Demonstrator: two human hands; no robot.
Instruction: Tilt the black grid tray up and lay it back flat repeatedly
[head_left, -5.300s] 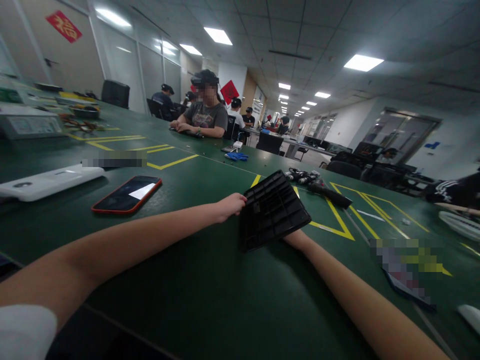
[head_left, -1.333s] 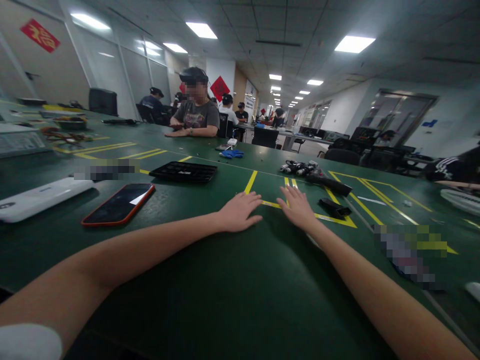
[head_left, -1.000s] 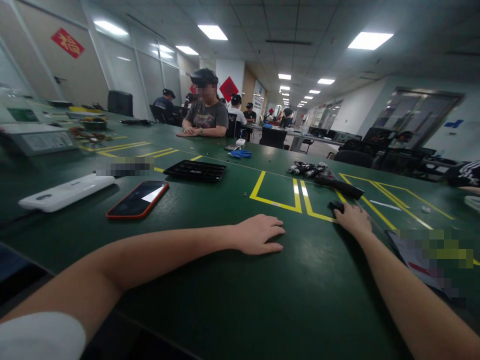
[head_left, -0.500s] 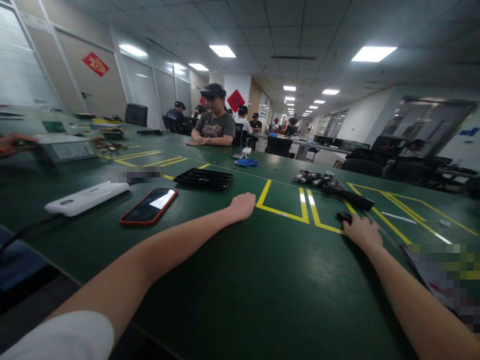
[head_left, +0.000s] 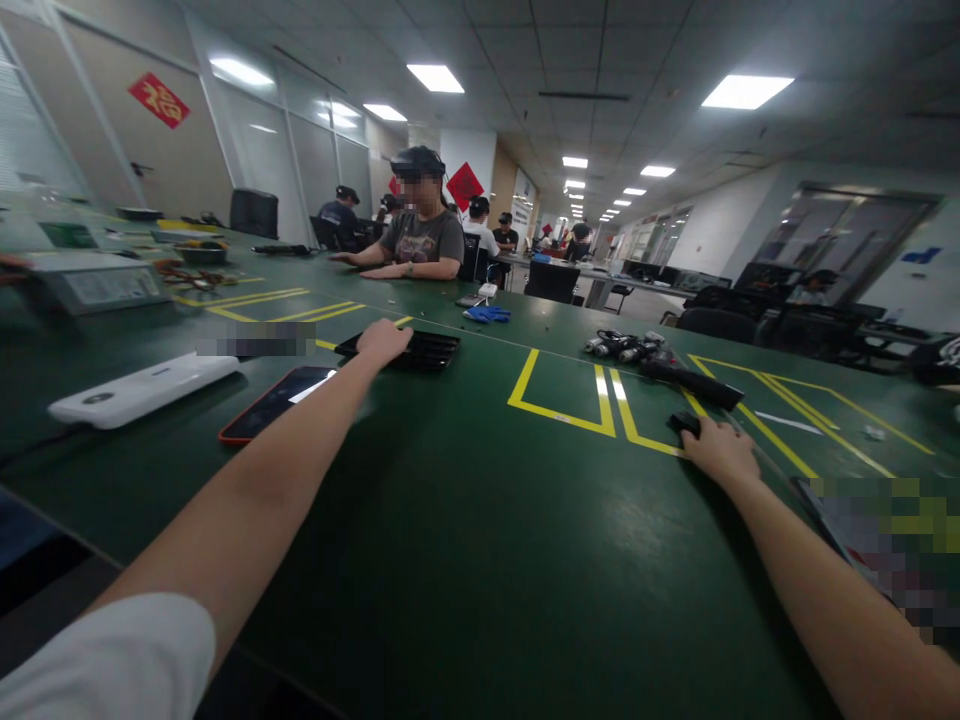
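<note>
My left hand (head_left: 382, 341) is stretched far out to the left end of a flat black tray (head_left: 420, 349) on the green table (head_left: 480, 520). Its fingers curl over the tray's near edge. My right hand (head_left: 721, 451) lies on the table at the right. Its fingers close over a small black part (head_left: 683, 423) beside a yellow tape line (head_left: 559, 415). Most of that part is hidden under the fingertips.
A phone in a red case (head_left: 274, 404) and a white device (head_left: 142, 388) lie to the left. A black power tool (head_left: 690, 383) and a bundle of connectors (head_left: 622, 347) sit behind my right hand. Blue gloves (head_left: 487, 314) and a seated person (head_left: 420, 240) are across the table.
My left hand has moved from the table's middle out to the left, onto the black tray. My right hand has stayed on the small black part.
</note>
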